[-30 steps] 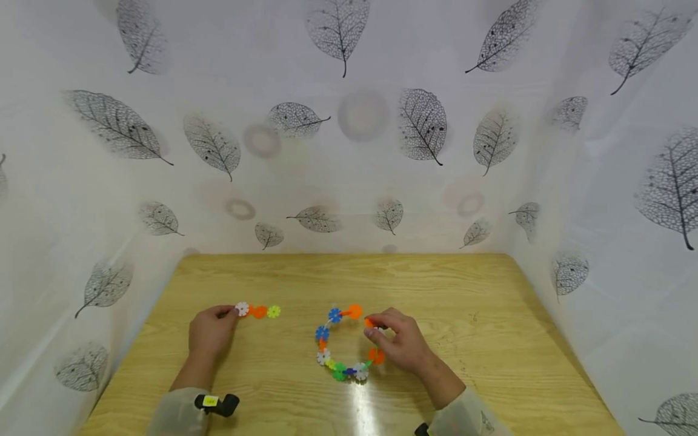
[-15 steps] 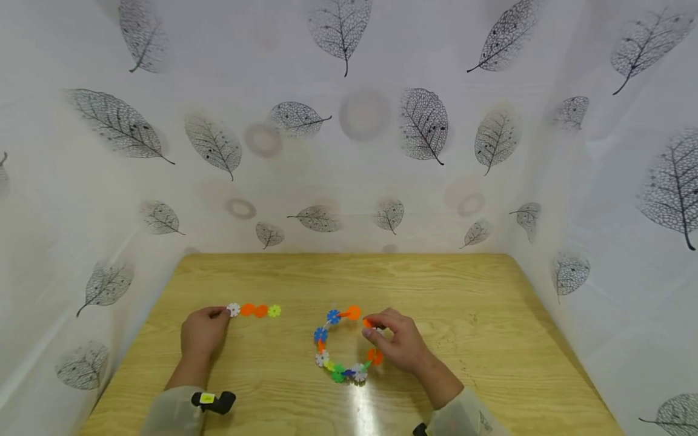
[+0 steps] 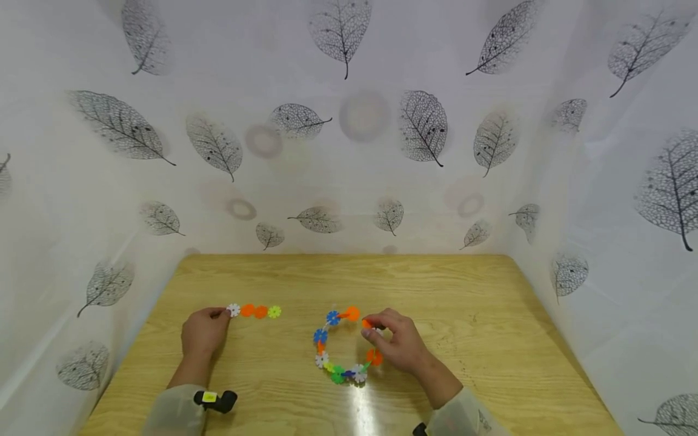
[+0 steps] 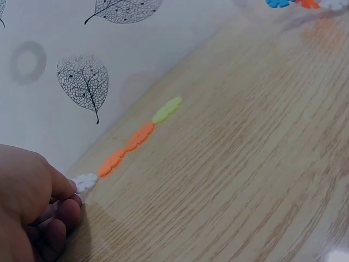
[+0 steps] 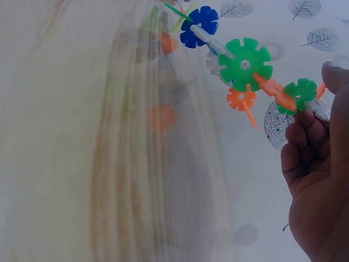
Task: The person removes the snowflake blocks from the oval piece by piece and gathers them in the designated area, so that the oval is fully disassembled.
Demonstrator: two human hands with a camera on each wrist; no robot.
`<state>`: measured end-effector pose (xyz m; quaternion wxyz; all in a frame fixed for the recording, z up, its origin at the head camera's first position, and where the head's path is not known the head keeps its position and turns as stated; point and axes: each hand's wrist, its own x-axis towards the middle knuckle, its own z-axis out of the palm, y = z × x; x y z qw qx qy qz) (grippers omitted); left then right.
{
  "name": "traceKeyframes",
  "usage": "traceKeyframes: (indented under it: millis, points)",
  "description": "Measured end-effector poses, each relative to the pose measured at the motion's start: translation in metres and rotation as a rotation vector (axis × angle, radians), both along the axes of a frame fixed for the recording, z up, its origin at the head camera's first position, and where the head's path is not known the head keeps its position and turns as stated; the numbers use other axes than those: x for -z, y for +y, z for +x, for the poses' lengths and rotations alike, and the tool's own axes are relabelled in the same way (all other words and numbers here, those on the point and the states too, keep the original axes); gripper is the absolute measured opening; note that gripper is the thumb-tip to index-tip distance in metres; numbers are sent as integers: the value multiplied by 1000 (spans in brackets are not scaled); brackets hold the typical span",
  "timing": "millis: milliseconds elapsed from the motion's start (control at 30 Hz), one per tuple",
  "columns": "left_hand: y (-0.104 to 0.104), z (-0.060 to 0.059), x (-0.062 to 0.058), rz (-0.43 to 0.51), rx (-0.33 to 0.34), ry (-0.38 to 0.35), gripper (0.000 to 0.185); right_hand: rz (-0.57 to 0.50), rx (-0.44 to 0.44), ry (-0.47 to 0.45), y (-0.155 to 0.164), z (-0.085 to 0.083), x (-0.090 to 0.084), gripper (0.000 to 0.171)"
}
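Observation:
My left hand (image 3: 204,333) pinches the edge of a white snowflake disc (image 3: 234,310) between thumb and fingers. This disc ends a flat row, followed rightward by two orange discs (image 3: 261,312) and a yellow disc (image 3: 274,311). In the left wrist view the white disc (image 4: 85,183) lies at the fingertips. My right hand (image 3: 400,342) grips one end of a curved chain of linked snowflake discs (image 3: 320,336), an orange disc (image 3: 367,324) showing at its fingertips. Green discs (image 5: 245,64) of the chain show in the right wrist view. The fingers hide part of the held end.
The wooden table (image 3: 436,284) is bounded by white leaf-printed sheeting (image 3: 360,169) at the back and sides. A black wrist camera (image 3: 215,401) sits on the left sleeve. Light reflects off the table's near middle.
My left hand has moved slightly left with the white disc, and the neighbouring orange disc now shows fully in the row. My right hand and the chain have barely moved.

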<state>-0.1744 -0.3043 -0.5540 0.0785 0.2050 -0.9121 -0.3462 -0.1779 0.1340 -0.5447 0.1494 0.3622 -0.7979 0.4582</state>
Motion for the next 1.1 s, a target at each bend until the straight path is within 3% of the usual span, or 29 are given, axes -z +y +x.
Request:
traceKeyframes:
  millis: [233,733,933,1100]
  points:
    - [-2,1,4,-32,-5,-9,38,15,0,-14,1,1,-2,16]
    - [-2,2,5,0,10,-1,41,13,11,-23,2,2,-5,17]
    - [8,8,2,49,24,26,39,12,19,-8,3,1,-6,17]
    - [29,13,-6,135,50,22,38,10,14,1,3,-1,-7,18]
